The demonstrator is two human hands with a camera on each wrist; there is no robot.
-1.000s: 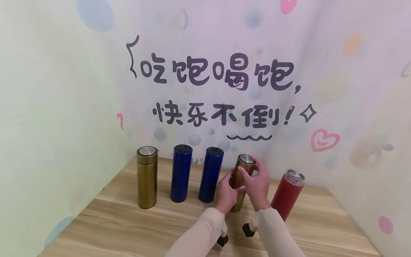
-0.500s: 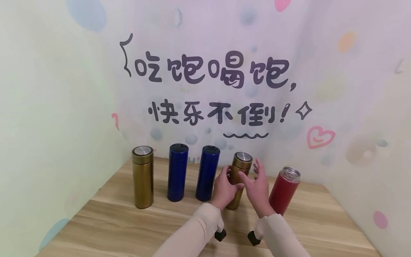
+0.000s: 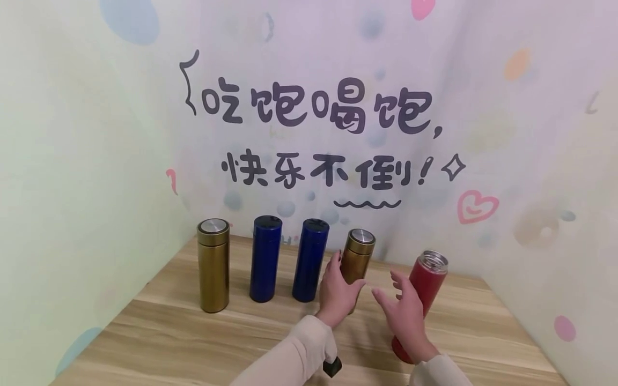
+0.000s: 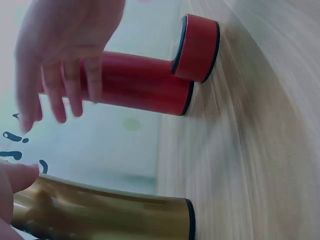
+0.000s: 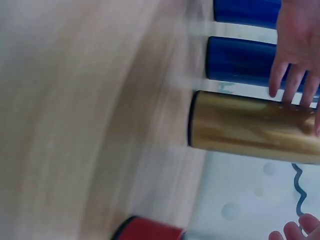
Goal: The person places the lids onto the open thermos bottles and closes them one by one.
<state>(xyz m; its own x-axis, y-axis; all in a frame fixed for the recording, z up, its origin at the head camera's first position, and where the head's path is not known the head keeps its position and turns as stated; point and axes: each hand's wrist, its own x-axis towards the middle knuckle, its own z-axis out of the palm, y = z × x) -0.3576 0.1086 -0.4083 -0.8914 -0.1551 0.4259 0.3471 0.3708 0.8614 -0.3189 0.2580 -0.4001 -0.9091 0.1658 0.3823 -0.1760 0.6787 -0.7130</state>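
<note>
My left hand (image 3: 335, 295) is at the gold vacuum flask (image 3: 357, 262), fingers along its left side and thumb across its front. In the right wrist view those left fingers (image 5: 296, 82) look straight, tips right at the flask's side. The flask stands upright with its silver-topped lid on. My right hand (image 3: 405, 311) is apart from it, fingers spread and holding nothing, overlapping the red flask (image 3: 429, 281). That flask is open at the top, its steel neck showing. Its red lid (image 4: 197, 47) sits on the table by the base, partly hidden by my right hand in the head view.
Two blue flasks (image 3: 264, 260) stand to the left of the gold one, and another gold flask (image 3: 214, 273) stands farthest left. All rest on a wood-grain table (image 3: 193, 348). A printed wall (image 3: 299, 64) with large lettering closes off the back.
My right hand has left the gold flask's lid and moved right and down, toward the red flask. My left hand has stayed at the gold flask, which still stands upright.
</note>
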